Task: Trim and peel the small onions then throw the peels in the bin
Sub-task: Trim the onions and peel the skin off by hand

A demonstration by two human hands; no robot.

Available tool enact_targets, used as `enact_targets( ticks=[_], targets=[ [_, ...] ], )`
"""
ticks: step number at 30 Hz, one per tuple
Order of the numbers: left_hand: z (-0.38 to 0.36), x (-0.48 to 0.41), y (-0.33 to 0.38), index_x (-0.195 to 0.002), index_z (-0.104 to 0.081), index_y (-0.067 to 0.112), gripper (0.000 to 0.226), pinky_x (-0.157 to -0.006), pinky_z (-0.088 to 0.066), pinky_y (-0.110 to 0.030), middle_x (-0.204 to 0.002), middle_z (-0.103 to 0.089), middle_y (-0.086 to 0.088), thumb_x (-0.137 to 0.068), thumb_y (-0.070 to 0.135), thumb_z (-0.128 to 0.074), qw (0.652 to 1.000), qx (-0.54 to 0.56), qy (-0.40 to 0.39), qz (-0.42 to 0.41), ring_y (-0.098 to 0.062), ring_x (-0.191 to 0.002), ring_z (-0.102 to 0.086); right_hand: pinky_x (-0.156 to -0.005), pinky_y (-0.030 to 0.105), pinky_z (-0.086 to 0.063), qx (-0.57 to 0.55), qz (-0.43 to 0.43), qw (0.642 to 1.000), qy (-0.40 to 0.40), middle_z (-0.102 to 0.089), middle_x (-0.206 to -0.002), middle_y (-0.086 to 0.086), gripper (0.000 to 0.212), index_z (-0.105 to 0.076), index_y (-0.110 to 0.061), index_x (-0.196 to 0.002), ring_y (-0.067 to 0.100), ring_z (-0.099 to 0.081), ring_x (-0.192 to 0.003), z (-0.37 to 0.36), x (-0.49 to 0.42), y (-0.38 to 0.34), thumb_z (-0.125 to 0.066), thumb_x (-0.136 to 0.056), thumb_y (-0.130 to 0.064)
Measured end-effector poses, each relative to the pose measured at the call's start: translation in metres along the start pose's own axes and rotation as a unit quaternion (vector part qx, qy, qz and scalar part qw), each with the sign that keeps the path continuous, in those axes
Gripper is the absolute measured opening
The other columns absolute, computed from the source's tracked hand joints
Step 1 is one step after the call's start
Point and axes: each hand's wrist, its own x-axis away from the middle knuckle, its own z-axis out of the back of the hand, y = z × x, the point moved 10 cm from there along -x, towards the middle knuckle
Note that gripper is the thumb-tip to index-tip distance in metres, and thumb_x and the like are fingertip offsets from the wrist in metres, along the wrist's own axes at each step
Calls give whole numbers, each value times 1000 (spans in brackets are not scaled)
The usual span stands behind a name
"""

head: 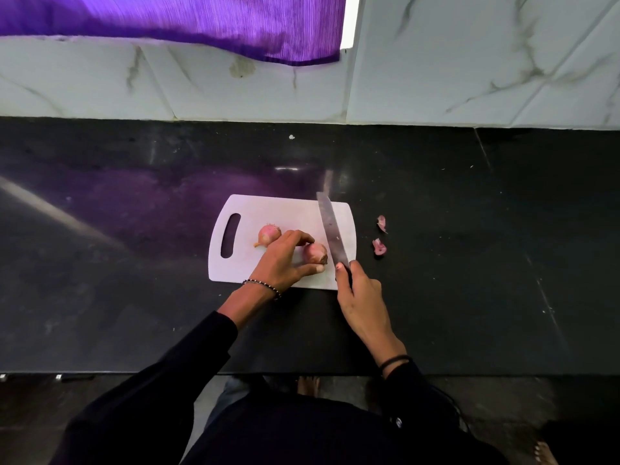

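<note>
Fingers (298, 237) of left hand (281, 263): curled over near onion (316, 252), thumb under it; onion's left side hidden.
Fingers (340, 268) of right hand (360, 297): closed round knife (330, 229) handle, handle mostly hidden; blade just right of that onion.
Second onion (267, 234): on cutting board (268, 206), beside left fingers.
Peel scraps (379, 246): on counter (134, 229), right of board.

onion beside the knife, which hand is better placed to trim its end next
Right. The right hand grips the knife, its blade close beside the darker end of the onion. The left hand holds that onion on the cutting board, so it likely suits steadying.
</note>
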Motion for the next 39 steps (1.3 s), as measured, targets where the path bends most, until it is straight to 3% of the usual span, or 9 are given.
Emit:
enact_targets(
  ticks=[3, 7, 15, 23, 29, 32, 36, 39],
  targets=[
    [-1, 2, 1, -119, -62, 11, 54, -94, -35, -12, -115, -62, -2, -74, 29, -84, 1000, -19, 7, -6, -13, -105, -55, -53, 37, -44, 6, 10, 1000, 2, -60, -72, 7, 31, -51, -15, -93, 16, -53, -55, -1, 2, -2, -39, -108, -39],
    [0, 0, 6, -126, -60, 11, 51, -95, -29, -10, -121, -61, -4, -80, 20, -80, 999, -34, -5, -17, -16, -112, -55, -54, 37, -45, 20, 14, 1000, -3, -59, -71, 5, 31, -52, -14, -96, 16, -55, -55, -1, 4, -5, -38, -109, -39],
    [5, 2, 10, -128, -61, 11, 53, -101, -41, -23, -124, -65, -4, -80, 22, -79, 999, -24, -11, -29, -16, -112, -58, -65, 47, -50, 18, 6, 1000, -21, -61, -80, 10, 33, -53, -12, -102, 26, -62, -69, -3, 8, -10, -35, -110, -38],
    [2, 5, 10, -129, -60, 7, 58, -97, -36, -14, -124, -66, -8, -77, 19, -82, 1000, -18, -5, 1, -20, -114, -59, -63, 46, -48, 2, 4, 1000, 11, -60, -76, 9, 30, -51, -14, -98, 23, -60, -66, 7, 11, -12, -36, -109, -37],
    [2, 6, 17, -125, -64, 9, 52, -94, -41, -21, -119, -67, -6, -78, 25, -81, 998, -58, 19, -21, -21, -108, -61, -62, 46, -49, 22, 12, 1000, 5, -59, -72, 8, 32, -50, -12, -97, 23, -60, -63, 0, 17, -15, -34, -110, -37],
    [2, 6, 20, -121, -66, 8, 50, -94, -49, -34, -116, -68, -7, -77, 25, -82, 996, -74, 26, -33, -24, -107, -62, -60, 45, -49, 41, 20, 999, 11, -58, -70, 7, 30, -48, -12, -97, 24, -60, -62, -3, 18, -17, -33, -110, -35],
    [-1, 6, 27, -117, -67, 4, 45, -89, -51, -40, -112, -68, -12, -77, 20, -80, 993, -106, 24, -55, -31, -103, -62, -51, 42, -44, 84, 33, 996, 29, -56, -67, 7, 25, -41, -15, -96, 27, -58, -57, -9, 17, -20, -31, -110, -32],
    [-4, 5, 33, -114, -67, -2, 41, -86, -51, -42, -108, -67, -18, -79, 16, -78, 988, -137, 18, -73, -35, -100, -61, -53, 40, -44, 123, 33, 991, 27, -59, -74, 10, 22, -38, -16, -100, 29, -60, -62, -12, 15, -22, -28, -111, -33]
  ],
)
